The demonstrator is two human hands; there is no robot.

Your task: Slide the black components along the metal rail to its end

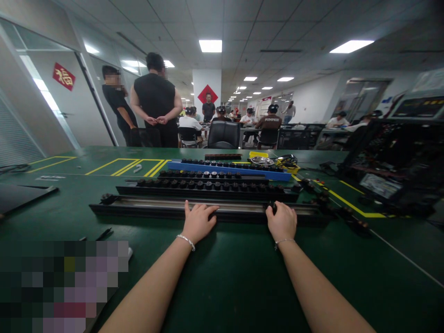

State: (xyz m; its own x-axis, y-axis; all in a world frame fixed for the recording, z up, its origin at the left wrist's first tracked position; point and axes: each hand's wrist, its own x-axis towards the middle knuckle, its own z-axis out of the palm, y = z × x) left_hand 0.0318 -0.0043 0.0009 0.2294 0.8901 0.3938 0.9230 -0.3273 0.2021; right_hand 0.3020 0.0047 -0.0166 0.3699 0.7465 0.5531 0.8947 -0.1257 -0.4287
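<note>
A long black rail (145,207) with a metal channel lies across the green table in front of me. My left hand (198,221) rests on its near edge, fingers stretched flat over it. My right hand (281,221) is curled at the rail farther right, its fingertips pinching a small black knob-like part (274,206). Behind it lie two more black rails (208,187) studded with several round black parts, and a blue rail (229,167) behind those.
A metal bowl (262,161) and a yellow tray (258,154) sit at the back. Dark equipment (391,166) stands at the right. Loose black parts (322,196) lie along a yellow line. Two people (156,104) stand at the back left; others sit at far tables.
</note>
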